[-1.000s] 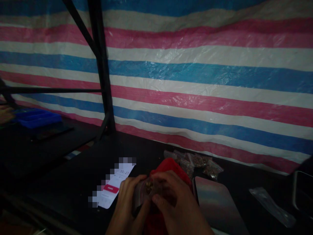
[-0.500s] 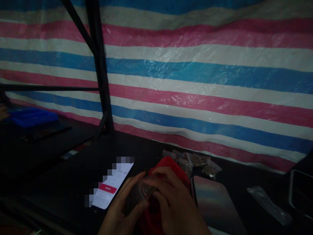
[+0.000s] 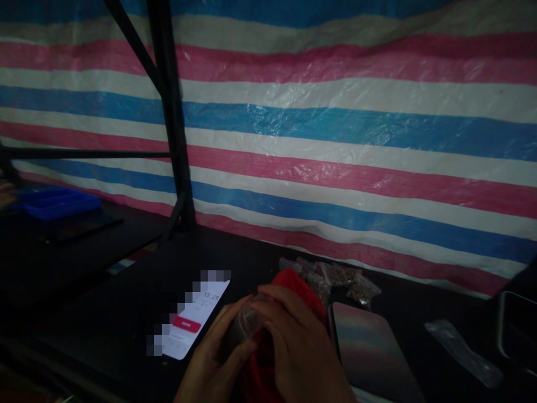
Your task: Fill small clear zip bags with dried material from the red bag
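Both my hands meet low in the middle of the view, holding a small clear plastic bag [image 3: 246, 320] between them. My left hand [image 3: 210, 358] grips it from the left and below. My right hand [image 3: 297, 347] covers it from the right, fingers curled over its top. The bag's contents are hard to make out in the dim light. Under and behind my hands sits a red fabric thing [image 3: 293, 282] on the dark table [image 3: 126, 302].
A lit phone [image 3: 195, 324] lies left of my hands. A metal scale plate [image 3: 369, 347] sits at the right. Several filled small bags [image 3: 335, 277] lie by the striped tarp [image 3: 335, 140]. An empty clear bag [image 3: 457, 344] lies far right. A blue tray [image 3: 54, 202] and black frame post [image 3: 170, 112] stand left.
My hands have shifted slightly and my right fingers have closed further over the small bag, so the brown contents seen a second ago are hidden. The view drifted a little.
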`<state>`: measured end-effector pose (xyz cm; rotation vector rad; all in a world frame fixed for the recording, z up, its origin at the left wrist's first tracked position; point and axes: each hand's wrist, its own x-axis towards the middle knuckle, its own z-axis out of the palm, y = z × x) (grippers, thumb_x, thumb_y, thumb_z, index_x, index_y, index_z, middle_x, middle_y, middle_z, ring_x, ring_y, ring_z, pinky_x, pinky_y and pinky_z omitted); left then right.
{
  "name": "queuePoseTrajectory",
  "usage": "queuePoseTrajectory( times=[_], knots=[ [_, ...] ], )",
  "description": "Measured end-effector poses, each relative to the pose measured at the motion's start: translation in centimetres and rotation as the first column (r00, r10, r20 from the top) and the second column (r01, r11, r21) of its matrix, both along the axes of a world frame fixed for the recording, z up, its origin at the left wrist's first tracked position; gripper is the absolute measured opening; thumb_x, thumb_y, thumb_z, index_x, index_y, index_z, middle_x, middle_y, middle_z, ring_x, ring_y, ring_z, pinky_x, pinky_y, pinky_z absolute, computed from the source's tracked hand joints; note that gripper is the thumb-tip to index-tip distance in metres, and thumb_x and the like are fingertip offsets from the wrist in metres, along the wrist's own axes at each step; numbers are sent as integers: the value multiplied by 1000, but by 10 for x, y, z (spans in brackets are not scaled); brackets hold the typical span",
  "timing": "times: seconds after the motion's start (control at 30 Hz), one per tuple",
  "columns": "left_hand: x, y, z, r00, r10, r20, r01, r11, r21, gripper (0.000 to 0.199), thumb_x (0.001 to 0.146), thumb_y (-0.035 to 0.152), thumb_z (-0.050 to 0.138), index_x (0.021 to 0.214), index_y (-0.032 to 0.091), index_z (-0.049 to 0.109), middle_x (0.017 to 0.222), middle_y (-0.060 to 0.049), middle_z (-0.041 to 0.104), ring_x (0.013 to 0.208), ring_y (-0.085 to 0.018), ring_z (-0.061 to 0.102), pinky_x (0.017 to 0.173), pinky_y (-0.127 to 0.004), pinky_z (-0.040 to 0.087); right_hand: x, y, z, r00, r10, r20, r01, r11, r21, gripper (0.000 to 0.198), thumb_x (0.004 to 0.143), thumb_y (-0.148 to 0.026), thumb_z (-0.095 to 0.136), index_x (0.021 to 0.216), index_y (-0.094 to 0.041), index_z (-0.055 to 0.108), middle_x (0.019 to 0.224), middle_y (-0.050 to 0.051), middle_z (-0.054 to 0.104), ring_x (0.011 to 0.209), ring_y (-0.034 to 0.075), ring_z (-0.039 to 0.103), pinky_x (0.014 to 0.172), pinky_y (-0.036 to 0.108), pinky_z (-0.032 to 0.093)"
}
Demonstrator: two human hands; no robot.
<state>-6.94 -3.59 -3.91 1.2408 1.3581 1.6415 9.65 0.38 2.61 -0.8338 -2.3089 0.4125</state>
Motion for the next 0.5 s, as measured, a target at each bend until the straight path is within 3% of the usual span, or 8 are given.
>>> queuePoseTrajectory(
  times=[0.2,0.37,0.43,0.5],
  knots=[
    [-1,-1,-2,999,-32,19,33,998,-53,46,87,49,79,130,33,77,135,-6,77,129,-31,71,111,-40,58,-3,1,-9,998,-9,-65,14,997,82,57,88,4,51,134,-24,71,139,9,72,131,24,68,113,41,57],
    [-2,0,8,999,-46,0,46,996,-78,53,85,61,77,129,32,76,137,-5,76,132,-32,69,112,-39,57,0,4,-6,984,-42,-171,63,991,120,52,94,0,46,131,-25,72,138,7,73,129,21,68,113,37,56],
    [-3,-2,10,1000,13,-6,-14,989,-148,58,85,68,73,131,31,75,141,-6,74,138,-34,64,116,-43,54,9,7,5,974,-63,-218,83,993,87,46,96,-3,50,127,-27,74,137,5,73,128,20,69,110,36,57],
    [-3,-10,7,988,152,-11,-150,964,-219,58,87,73,67,126,31,77,139,-6,75,140,-36,62,120,-48,50,22,12,18,952,-119,-282,120,993,-13,38,96,-7,58,119,-30,76,130,3,75,122,20,71,107,34,57]
  ],
)
